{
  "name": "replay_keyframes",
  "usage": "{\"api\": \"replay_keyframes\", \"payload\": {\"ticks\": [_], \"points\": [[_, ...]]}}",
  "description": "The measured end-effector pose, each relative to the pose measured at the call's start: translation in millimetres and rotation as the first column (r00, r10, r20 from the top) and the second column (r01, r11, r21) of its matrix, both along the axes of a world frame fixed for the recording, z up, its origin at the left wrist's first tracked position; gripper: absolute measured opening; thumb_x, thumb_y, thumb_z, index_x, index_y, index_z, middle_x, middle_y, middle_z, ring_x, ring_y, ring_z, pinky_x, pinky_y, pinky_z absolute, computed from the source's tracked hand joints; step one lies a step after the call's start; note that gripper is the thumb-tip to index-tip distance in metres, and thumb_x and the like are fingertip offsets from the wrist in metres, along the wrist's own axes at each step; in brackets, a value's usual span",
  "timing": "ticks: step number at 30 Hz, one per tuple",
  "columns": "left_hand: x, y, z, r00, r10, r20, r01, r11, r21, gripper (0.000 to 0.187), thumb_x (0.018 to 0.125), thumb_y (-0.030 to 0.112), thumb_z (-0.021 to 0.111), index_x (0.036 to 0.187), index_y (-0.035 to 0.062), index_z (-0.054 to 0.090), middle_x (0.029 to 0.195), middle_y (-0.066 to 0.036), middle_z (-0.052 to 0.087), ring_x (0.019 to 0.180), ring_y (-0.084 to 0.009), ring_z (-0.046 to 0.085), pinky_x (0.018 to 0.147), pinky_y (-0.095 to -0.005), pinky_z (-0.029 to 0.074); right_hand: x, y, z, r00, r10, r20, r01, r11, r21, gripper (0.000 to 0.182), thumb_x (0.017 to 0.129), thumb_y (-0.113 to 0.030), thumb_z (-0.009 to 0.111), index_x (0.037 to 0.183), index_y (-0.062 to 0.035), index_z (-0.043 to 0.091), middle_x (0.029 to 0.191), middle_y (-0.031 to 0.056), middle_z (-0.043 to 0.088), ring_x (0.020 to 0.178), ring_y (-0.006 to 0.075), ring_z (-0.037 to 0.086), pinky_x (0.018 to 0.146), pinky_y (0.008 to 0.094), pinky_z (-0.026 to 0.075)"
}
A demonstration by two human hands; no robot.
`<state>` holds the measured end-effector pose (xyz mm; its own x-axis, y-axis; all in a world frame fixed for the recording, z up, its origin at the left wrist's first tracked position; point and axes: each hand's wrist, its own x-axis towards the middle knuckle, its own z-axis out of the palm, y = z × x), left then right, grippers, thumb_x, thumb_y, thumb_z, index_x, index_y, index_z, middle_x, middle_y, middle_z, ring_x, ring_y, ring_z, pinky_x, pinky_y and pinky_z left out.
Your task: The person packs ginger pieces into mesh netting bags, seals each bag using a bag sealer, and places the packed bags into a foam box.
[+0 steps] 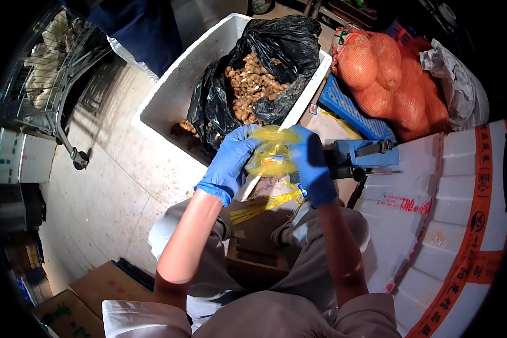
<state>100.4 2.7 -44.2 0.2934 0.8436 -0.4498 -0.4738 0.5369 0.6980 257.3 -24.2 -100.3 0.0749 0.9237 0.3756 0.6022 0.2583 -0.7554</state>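
Observation:
Both hands wear blue gloves. Between them is a yellow mesh net bag point(270, 164), bunched and partly see-through. My left hand point(229, 161) grips its left side, and my right hand point(312, 166) holds the right side; some fingertips are hidden behind the mesh. Just beyond, a white foam box point(166, 93) holds a black plastic bag point(290, 42) folded open around pieces of ginger point(250, 84). More yellow mesh strips point(265, 206) hang or lie below my hands, above the knees.
Red net sacks of round produce point(386, 79) rest by a blue crate point(352, 107) at upper right. A blue clamp-like device point(372, 153) stands beside a large taped foam box point(434, 225). A wheeled cart point(56, 79) is at left, and cardboard boxes point(104, 290) sit lower left.

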Motion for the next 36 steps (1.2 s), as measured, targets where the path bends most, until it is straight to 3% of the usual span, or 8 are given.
{"api": "replay_keyframes", "payload": {"ticks": [2,6,8,15,17,21,23,36], "points": [[0.3,-0.5,8.1,0.982,-0.128,-0.135,0.136,0.989,0.050,0.014,0.072,0.000,0.057,0.086,0.0028,0.052,0.081,-0.006,0.058,0.073,-0.0126,0.057,0.065,-0.0252,0.048,0.9,-0.3,0.9,0.889,-0.103,-0.447,-0.022,0.964,-0.265,0.028,0.073,-0.014,0.054,0.097,0.0001,0.050,0.087,0.0162,0.052,0.082,0.0293,0.051,0.071,0.0319,0.042],[3.9,-1.9,-5.2,0.918,-0.008,-0.397,0.147,0.936,0.321,0.018,0.069,0.002,0.063,0.083,0.0037,0.052,0.078,-0.003,0.057,0.069,-0.0100,0.055,0.064,-0.0227,0.046,22.2,2.0,-26.9,0.975,0.205,-0.086,-0.220,0.945,-0.241,0.028,0.077,-0.017,0.050,0.100,-0.0013,0.049,0.088,0.0118,0.053,0.081,0.0233,0.052,0.072,0.0326,0.042],[3.8,-2.8,-5.7,0.935,-0.065,-0.348,0.162,0.953,0.256,0.018,0.070,0.006,0.063,0.084,0.0039,0.053,0.080,-0.003,0.057,0.070,-0.0101,0.054,0.065,-0.0224,0.046,18.0,0.3,-15.9,-0.049,-0.276,-0.960,-0.573,0.795,-0.199,0.028,0.081,-0.020,0.047,0.103,-0.0028,0.048,0.089,0.0065,0.053,0.080,0.0171,0.052,0.074,0.0319,0.043],[8.9,-11.7,8.5,0.973,-0.046,0.227,0.102,0.966,-0.238,0.028,0.083,0.023,0.048,0.099,0.0009,0.050,0.094,-0.011,0.055,0.083,-0.0179,0.056,0.073,-0.0298,0.048,-2.9,-3.4,32.4,0.157,-0.283,-0.946,-0.323,0.891,-0.320,0.028,0.082,-0.024,0.046,0.102,-0.0047,0.048,0.084,0.0027,0.051,0.077,0.0127,0.051,0.073,0.0273,0.044],[4.4,-9.7,-7.5,0.958,-0.077,0.277,0.172,0.925,-0.339,0.026,0.085,0.015,0.042,0.102,-0.0031,0.047,0.097,-0.015,0.055,0.084,-0.0220,0.057,0.076,-0.0340,0.049,1.8,0.5,8.8,0.516,-0.079,-0.853,-0.210,0.954,-0.216,0.026,0.082,-0.020,0.045,0.103,-0.0049,0.048,0.086,0.0031,0.051,0.081,0.0123,0.052,0.071,0.0257,0.045],[7.7,-12.8,-9.5,0.879,-0.105,0.464,0.215,0.958,-0.190,0.024,0.084,0.014,0.045,0.103,-0.0011,0.047,0.096,-0.013,0.055,0.084,-0.0200,0.057,0.074,-0.0311,0.049,17.5,1.5,10.3,0.332,-0.391,-0.858,-0.192,0.863,-0.468,0.025,0.079,-0.012,0.046,0.103,-0.0048,0.048,0.088,0.0034,0.053,0.086,0.0125,0.053,0.069,0.0245,0.046],[11.6,-16.2,-4.7,0.879,-0.161,0.450,0.235,0.965,-0.114,0.025,0.084,0.015,0.046,0.104,0.0007,0.047,0.098,-0.012,0.055,0.085,-0.0194,0.057,0.075,-0.0305,0.049,17.8,-12.5,35.9,0.880,0.083,-0.467,-0.125,0.990,-0.061,0.026,0.073,-0.003,0.049,0.099,-0.0051,0.050,0.085,0.0021,0.053,0.086,0.0118,0.054,0.067,0.0225,0.047],[15.8,-50.4,-11.7,0.641,-0.590,0.491,0.605,0.782,0.148,0.031,0.083,0.010,0.046,0.113,0.0013,0.041,0.101,-0.010,0.053,0.086,-0.0162,0.055,0.076,-0.0259,0.046,24.8,-29.0,26.7,0.612,-0.058,-0.789,-0.409,0.830,-0.379,0.048,0.073,-0.023,0.054,0.115,-0.0038,0.040,0.110,0.0111,0.047,0.101,0.0231,0.046,0.089,0.0330,0.035]]}}
